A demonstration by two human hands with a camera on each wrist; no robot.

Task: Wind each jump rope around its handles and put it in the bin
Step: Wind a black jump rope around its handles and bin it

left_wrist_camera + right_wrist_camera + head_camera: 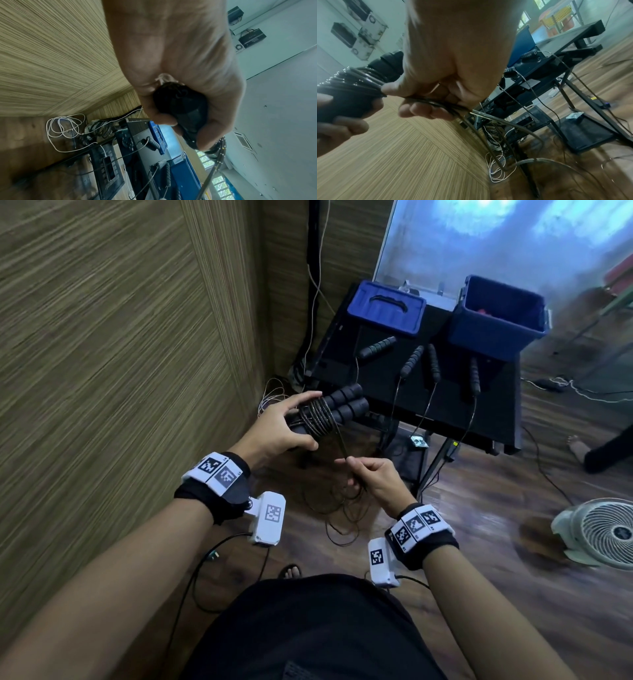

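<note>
My left hand (291, 424) grips two black jump rope handles (346, 405) held side by side, with several turns of dark rope (317, 417) wound around them. In the left wrist view the handles (185, 108) sit in my curled fingers. My right hand (366, 477) pinches the loose rope (436, 104) just below the handles; the rest of the rope hangs in loops to the floor (342, 508). The open blue bin (496, 316) stands at the back right of the black table (493, 412).
Several more black rope handles (414, 361) lie on the table, their ropes hanging over its front edge. The blue bin lid (385, 308) lies at the table's back left. A white fan (603, 532) sits on the floor at right. A wood-panel wall (120, 337) stands at left.
</note>
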